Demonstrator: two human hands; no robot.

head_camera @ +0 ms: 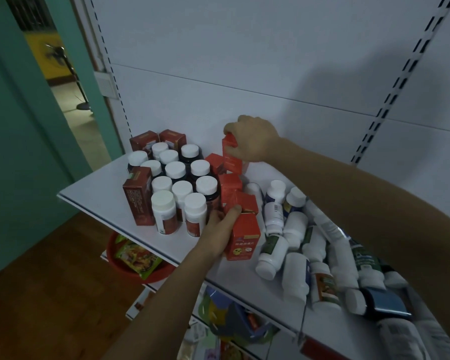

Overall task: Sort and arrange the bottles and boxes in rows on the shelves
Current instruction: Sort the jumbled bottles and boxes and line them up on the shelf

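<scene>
On the white metal shelf, white-capped dark bottles stand in rows at left. The left hand grips a front orange-red cardboard box — the right hand clasps the rear orange-red box by its top. White plastic bottles lie heaped rightward.

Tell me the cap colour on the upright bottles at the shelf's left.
White caps, clearest in the head view.

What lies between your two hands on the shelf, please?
In the head view, two more orange-red boxes stand in a line between the left hand, which grips the front box, and the right hand, which grips the rear box.
</scene>
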